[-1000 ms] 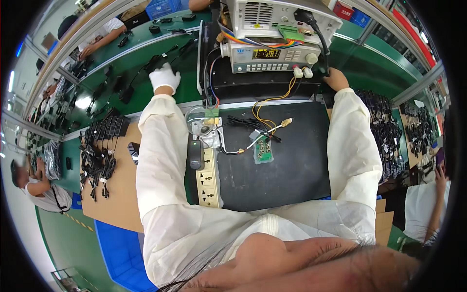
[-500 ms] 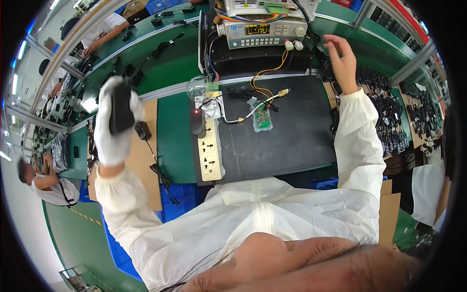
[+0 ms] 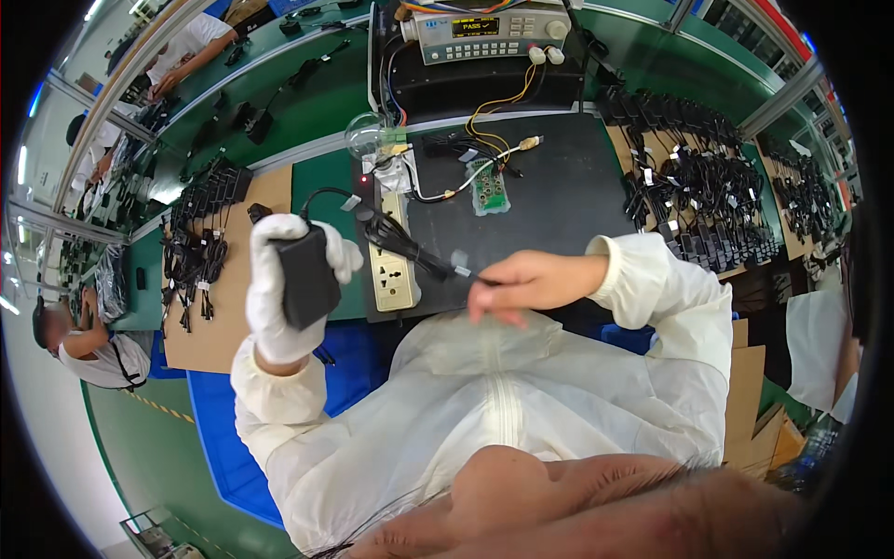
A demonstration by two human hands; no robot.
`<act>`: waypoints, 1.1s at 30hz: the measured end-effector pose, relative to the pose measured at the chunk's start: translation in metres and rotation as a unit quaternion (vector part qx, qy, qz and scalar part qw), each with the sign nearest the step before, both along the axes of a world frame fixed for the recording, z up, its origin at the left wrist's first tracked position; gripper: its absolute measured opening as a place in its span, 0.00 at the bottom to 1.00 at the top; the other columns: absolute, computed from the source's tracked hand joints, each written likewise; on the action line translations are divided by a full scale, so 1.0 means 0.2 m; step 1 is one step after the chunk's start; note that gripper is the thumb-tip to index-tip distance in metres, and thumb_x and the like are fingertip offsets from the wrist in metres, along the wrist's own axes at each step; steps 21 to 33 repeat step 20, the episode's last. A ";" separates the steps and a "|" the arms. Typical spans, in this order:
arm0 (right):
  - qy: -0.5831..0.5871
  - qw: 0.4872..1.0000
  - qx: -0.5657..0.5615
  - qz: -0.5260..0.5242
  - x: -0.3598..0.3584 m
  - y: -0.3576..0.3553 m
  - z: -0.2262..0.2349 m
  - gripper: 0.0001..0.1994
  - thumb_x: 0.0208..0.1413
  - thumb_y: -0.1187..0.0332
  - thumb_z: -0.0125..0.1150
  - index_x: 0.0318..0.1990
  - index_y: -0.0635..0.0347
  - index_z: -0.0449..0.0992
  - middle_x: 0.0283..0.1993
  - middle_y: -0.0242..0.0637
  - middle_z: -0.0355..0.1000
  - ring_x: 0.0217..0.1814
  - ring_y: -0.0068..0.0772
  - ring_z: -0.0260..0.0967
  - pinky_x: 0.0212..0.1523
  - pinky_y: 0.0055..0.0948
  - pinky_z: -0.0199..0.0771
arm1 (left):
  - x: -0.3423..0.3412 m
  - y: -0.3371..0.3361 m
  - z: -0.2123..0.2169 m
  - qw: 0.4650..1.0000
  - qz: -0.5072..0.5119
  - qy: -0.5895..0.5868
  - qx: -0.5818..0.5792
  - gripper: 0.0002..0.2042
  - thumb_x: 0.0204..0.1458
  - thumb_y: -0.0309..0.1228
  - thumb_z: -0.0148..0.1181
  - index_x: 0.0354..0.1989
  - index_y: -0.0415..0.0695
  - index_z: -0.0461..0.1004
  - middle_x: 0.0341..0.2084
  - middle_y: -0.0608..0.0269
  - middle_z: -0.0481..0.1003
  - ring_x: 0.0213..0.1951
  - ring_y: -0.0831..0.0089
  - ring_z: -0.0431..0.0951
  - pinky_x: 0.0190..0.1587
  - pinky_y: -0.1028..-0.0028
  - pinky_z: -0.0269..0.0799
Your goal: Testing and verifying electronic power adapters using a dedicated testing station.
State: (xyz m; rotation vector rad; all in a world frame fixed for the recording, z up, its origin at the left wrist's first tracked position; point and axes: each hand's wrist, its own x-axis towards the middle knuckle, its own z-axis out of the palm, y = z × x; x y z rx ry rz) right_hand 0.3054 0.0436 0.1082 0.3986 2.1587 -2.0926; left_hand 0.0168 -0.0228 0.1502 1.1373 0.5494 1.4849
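My left hand (image 3: 268, 284), in a white glove, grips a black power adapter (image 3: 310, 278) above the cardboard at the left. From the adapter a black cord, bundled in its middle (image 3: 402, 244), stretches across a cream power strip (image 3: 395, 287) towards my bare right hand (image 3: 538, 285). That hand pinches the cord near its end, in front of the black mat; its fingertips are a little blurred and hide the plug. Beyond it, on the mat, lie a small green circuit board (image 3: 489, 191) and a white cable (image 3: 475, 175) with a metal-tipped plug.
A bench meter (image 3: 494, 39) with a lit display stands at the back. A glass bulb (image 3: 366, 135) sits behind the strip. Many corded adapters lie in rows on cardboard at the right (image 3: 694, 186) and left (image 3: 197, 247). A blue bin (image 3: 223, 438) is below. Other people work at far left.
My left hand has come right and nearer with the adapter. My right hand has swung in from the far right and now holds the cord's end. The meter's display has changed.
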 end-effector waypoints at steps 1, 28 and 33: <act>-0.019 0.992 -0.077 -0.095 0.05 -0.01 -0.03 0.16 0.68 0.58 0.53 0.50 0.63 0.73 0.37 0.32 0.73 0.33 0.20 0.68 0.40 0.24 0.68 | -0.03 0.00 -0.11 0.997 0.069 0.000 -0.041 0.18 0.68 0.47 0.42 0.54 0.47 0.63 0.31 0.55 0.71 0.27 0.66 0.71 0.36 0.61 0.71; -0.016 0.678 0.631 -0.377 0.16 0.32 -0.31 0.11 0.56 0.72 0.62 0.47 0.57 0.75 0.45 0.42 0.68 0.45 0.47 0.72 0.42 0.37 0.75 | -0.05 0.10 -0.69 0.857 0.219 0.457 -0.093 0.13 0.69 0.36 0.45 0.53 0.44 0.71 0.50 0.59 0.72 0.56 0.66 0.68 0.63 0.70 0.59; -0.016 0.678 0.631 -0.377 0.16 0.32 -0.31 0.11 0.56 0.72 0.62 0.47 0.57 0.75 0.45 0.42 0.68 0.45 0.47 0.72 0.42 0.37 0.75 | -0.05 0.10 -0.69 0.857 0.219 0.457 -0.093 0.13 0.69 0.36 0.45 0.53 0.44 0.71 0.50 0.59 0.72 0.56 0.66 0.68 0.63 0.70 0.59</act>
